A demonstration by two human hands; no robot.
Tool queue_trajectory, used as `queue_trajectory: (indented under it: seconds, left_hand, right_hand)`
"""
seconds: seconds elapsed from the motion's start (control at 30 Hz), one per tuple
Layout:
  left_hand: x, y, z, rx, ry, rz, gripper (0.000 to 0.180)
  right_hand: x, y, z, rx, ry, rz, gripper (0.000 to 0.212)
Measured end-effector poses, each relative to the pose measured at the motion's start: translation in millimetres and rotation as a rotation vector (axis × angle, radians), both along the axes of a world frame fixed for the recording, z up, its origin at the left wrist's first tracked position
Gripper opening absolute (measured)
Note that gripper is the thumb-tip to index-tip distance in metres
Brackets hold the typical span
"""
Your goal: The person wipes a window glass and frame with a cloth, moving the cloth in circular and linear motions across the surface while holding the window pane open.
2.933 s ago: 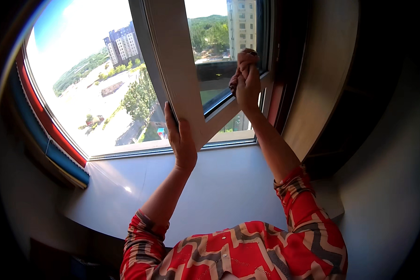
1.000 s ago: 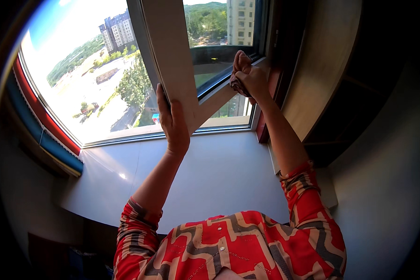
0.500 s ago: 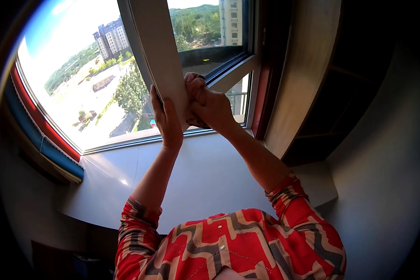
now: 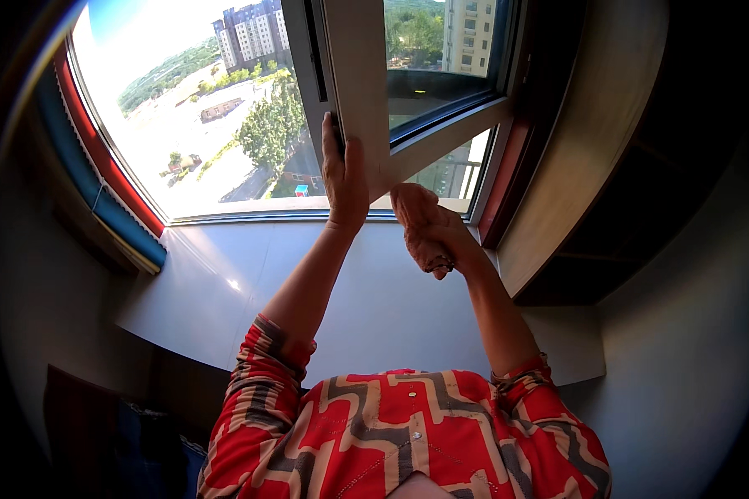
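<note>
1. Presently, the left hand (image 4: 345, 183) is set against the free edge of the window sash (image 4: 362, 91), close to its lower corner. Fingers point upward along the edge, with the thumb apart on the near face. Whether they close firmly round the profile cannot be told.
2. The right hand (image 4: 451, 238) grasps a bunched pinkish-brown cloth (image 4: 416, 212); folds stick out above and below the fist.
3. Position of the cloth: just below and to the right of the sash's lower corner, in front of the windowsill (image 4: 308, 291) as seen from above. Contact between cloth and sash cannot be confirmed.
4. The sash stands ajar, at an angle to the window opening. Its glass pane (image 4: 437, 87) shows trees and a pale building; a further strip of outdoors is visible beneath the lower rail.
5. Left of the opening: a red frame strip (image 4: 125, 185) and a blue blind (image 4: 135, 235) with a beaded cord.
6. Right of the opening: a wooden panel (image 4: 587, 158), beside dark shelving.
7. The person wears a patterned shirt (image 4: 391, 416) in red, tan and grey, sleeves ending near the elbows.
</note>
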State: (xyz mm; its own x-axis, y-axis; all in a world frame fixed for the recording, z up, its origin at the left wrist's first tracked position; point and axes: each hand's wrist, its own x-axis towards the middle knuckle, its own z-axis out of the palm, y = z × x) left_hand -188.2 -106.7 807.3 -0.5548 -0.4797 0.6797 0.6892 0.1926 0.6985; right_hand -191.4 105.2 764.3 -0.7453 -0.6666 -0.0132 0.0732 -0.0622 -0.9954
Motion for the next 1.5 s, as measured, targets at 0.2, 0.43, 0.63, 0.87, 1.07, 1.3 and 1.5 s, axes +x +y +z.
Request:
queue_trajectory:
  seconds: [0.2, 0.43, 0.63, 0.87, 1.07, 1.3, 1.5]
  left_hand:
    - [-11.1, -12.3, -21.3, -0.051, 0.047, 0.007, 0.071]
    - [-26.2, -12.1, -48.7, -0.085, 0.049, 0.025, 0.066]
    - [-39.3, -28.9, -67.5, -0.118, 0.102, 0.066, 0.061]
    - [-28.0, -46.2, -80.3, -0.068, 0.038, 0.173, 0.066]
    - [-33.9, -72.1, -78.4, -0.037, -0.097, 0.337, 0.081]
    - [-15.3, -58.7, -43.5, 0.07, -0.139, 0.446, 0.081]
    - [-8.4, -55.1, -30.0, 0.054, -0.189, 0.461, 0.084]
  right_hand:
    - [-0.1, 31.9, -112.8, 0.021, 0.01, -0.189, 0.026]
    - [8.4, 71.9, -153.4, -0.048, -0.301, -0.274, 0.036]
    - [15.8, 65.7, -153.1, -0.138, -0.246, -0.322, 0.047]
    - [16.8, 83.9, -172.7, -0.263, -0.186, -0.117, 0.06]
    - [-2.0, 114.2, -242.1, -0.195, -0.664, -0.407, 0.03]
    - [1.4, 157.7, -202.1, -0.121, -0.452, -0.534, 0.03]
    - [29.3, 177.7, -173.5, -0.342, -0.373, -0.399, 0.064]
